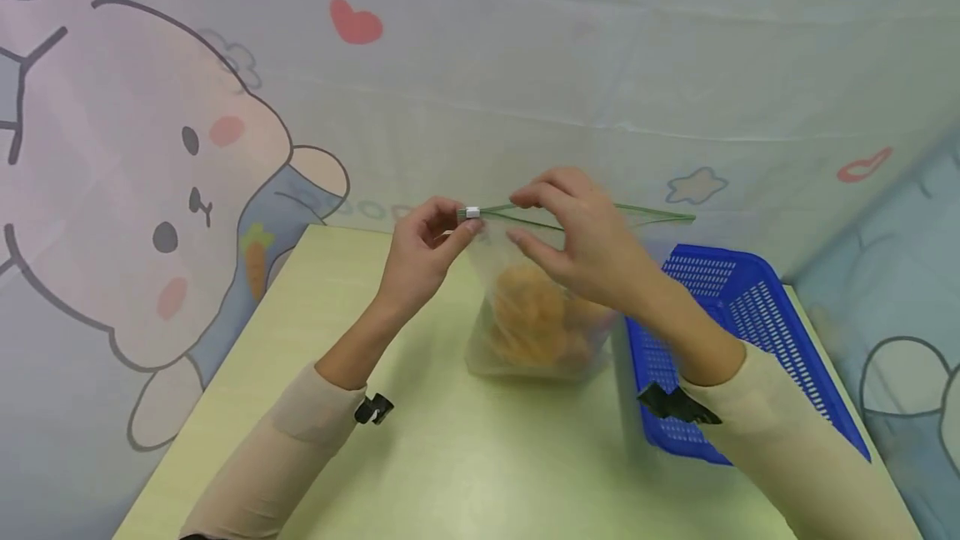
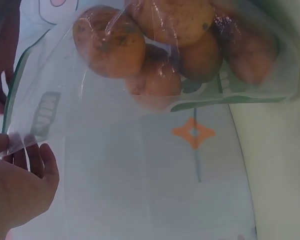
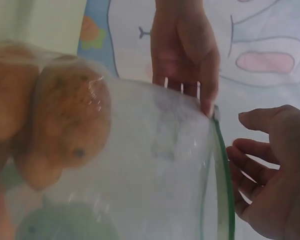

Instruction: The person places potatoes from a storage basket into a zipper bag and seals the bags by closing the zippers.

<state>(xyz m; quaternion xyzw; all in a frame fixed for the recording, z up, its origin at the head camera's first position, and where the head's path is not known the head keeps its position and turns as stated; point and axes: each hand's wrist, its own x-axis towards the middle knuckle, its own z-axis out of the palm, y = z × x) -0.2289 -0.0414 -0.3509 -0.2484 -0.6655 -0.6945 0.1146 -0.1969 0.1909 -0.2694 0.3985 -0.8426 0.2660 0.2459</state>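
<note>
A clear zip bag [image 1: 483, 348] with a green zip edge [image 1: 663, 216] stands on the table. Inside it are several rounded, orange-brown, potato-like pieces [image 2: 110, 42] with dark spots. My left hand [image 1: 420, 248] pinches the bag's top left corner between thumb and fingers, right at the white slider [image 1: 472, 212]. Over the zip edge, my right hand [image 1: 596, 240] has its thumb and fingers spread apart. In the right wrist view the right hand [image 3: 282, 170] shows nothing gripped, its fingertips close beside the green edge. The bag's mouth gapes slightly in the head view.
To the right of the bag, a blue plastic basket [image 1: 780, 315] sits on the pale yellow table [image 1: 480, 457], partly hidden by the right forearm. A cartoon-printed cloth [image 1: 480, 90] hangs behind the table and along its sides.
</note>
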